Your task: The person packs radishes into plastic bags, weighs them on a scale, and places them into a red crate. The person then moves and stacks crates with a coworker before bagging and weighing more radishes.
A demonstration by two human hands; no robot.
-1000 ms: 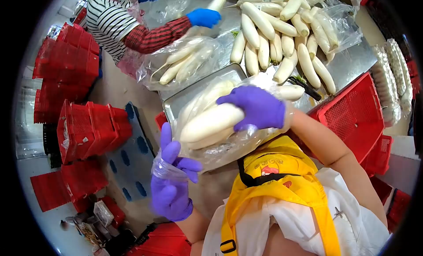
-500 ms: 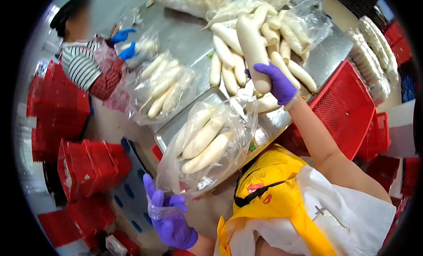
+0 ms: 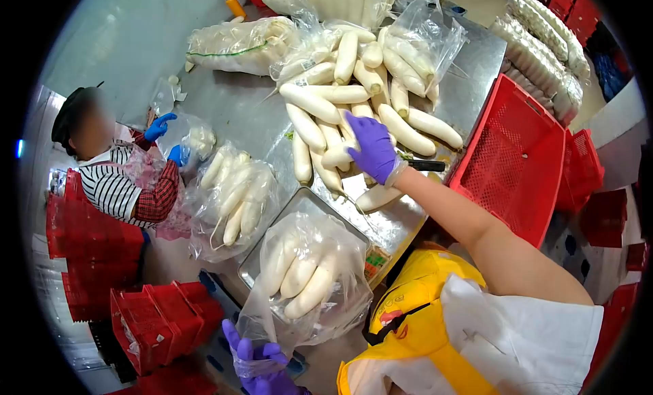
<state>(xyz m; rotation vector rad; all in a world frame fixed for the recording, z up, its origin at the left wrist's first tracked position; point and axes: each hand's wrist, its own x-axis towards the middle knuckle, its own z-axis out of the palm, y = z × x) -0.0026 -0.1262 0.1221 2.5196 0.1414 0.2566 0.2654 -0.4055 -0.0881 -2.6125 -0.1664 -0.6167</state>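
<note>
My left hand (image 3: 262, 371), in a purple glove at the bottom, has its fingers curled at the edge of a clear plastic bag (image 3: 347, 286). Several white radishes (image 3: 313, 286) lie inside that bag, which rests partly over a metal tray (image 3: 306, 199). My right hand (image 3: 374, 147), also gloved in purple, is over the heap of loose radishes (image 3: 367, 75) on the steel table. Its thumb and forefinger are spread and touch radishes below. The hand hides part of these. Beside its wrist lies a black handle (image 3: 425, 165).
A red crate (image 3: 510, 157) stands at the table's right edge. Filled radish bags (image 3: 238, 45) lie at the back. At left, a co-worker in blue gloves (image 3: 160, 126) stands by another bag of radishes (image 3: 235, 198). Red crates (image 3: 163, 327) are stacked on the floor at left.
The big radish held upright in my right hand is no longer in its grasp; that hand is now down at the heap. The view has shifted, and my left hand still has the bag.
</note>
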